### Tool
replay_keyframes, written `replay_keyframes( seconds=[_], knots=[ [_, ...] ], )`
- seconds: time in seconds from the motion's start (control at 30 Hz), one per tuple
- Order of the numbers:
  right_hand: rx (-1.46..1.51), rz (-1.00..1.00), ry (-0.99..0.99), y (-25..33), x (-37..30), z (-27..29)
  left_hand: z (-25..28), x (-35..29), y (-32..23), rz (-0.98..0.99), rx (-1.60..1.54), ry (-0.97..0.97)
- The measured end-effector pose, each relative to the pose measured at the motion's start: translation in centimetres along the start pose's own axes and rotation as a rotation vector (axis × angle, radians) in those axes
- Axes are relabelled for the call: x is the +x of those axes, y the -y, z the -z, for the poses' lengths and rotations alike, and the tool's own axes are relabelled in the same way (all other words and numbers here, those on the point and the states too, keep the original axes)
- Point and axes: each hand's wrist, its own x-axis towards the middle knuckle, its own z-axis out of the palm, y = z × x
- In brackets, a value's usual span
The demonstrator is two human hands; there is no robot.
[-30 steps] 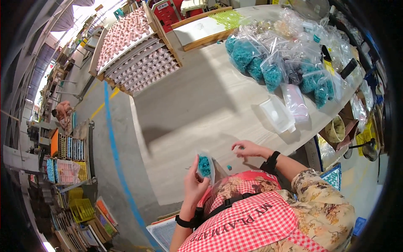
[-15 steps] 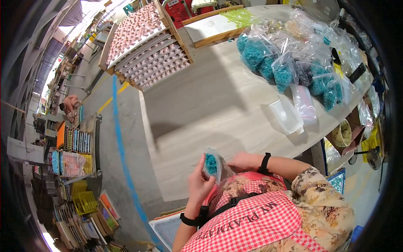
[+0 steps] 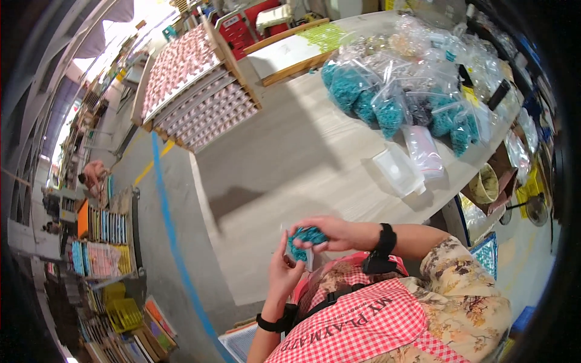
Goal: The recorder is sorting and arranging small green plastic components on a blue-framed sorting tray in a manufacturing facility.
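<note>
Close to my body, over the table's near edge, a small clear plastic bag of teal pieces [image 3: 298,250] is between my hands. My left hand [image 3: 284,266] grips it from the left side, thumb and fingers around it. My right hand [image 3: 330,232] comes over from the right, its fingers curled on the bag's upper part and the teal pieces. The single pieces are too small to make out. Farther off on the table stands a translucent white plastic tub [image 3: 398,170], and beside it lies a pale pinkish flat bag [image 3: 422,151].
Clear bags of teal pieces [image 3: 389,114] are heaped at the table's far right. A wooden-framed tray stack with pink pieces [image 3: 206,115] stands at the far left corner. Behind is a white board [image 3: 278,60] with green pieces. Left, across the floor, a person [image 3: 94,175] bends near shelves.
My right hand has moved from the bag's right side up over its top, fingers now on the teal pieces. The left hand stays on the bag. The view has shifted slightly.
</note>
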Motion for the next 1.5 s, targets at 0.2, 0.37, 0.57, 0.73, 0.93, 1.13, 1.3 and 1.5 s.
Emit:
replay_keyframes(
  seconds=[0.2,0.37,0.57,0.73,0.93,1.13,1.3,1.5],
  knots=[
    [-0.077,0.157,-0.172,-2.4,2.9,-2.6,0.6,1.0,-1.0,0.024,-0.098,-0.001],
    [-1.111,0.522,-0.182,-1.4,1.6,-1.1,1.0,1.4,-1.9,0.008,-0.034,0.042],
    [-1.470,0.827,-0.086,-0.4,-0.6,0.5,0.3,2.7,-2.2,-0.015,-0.052,0.064],
    [-1.904,1.100,0.056,0.6,-3.0,1.7,1.0,4.4,-4.1,0.040,0.066,0.114],
    [-1.935,0.898,-0.042,4.9,-4.1,0.7,0.5,6.2,-6.0,0.006,-0.047,0.078],
    [-1.941,1.014,-0.025,10.3,-3.8,2.1,0.4,5.4,-5.3,-0.013,-0.049,0.075],
    [-1.857,1.118,-0.075,14.7,-3.6,4.7,2.1,2.5,-2.1,0.069,-0.031,0.048],
    [-1.959,1.092,-0.295,19.3,-7.0,7.5,5.2,-0.4,5.2,0.095,-0.009,0.101]
  ],
)
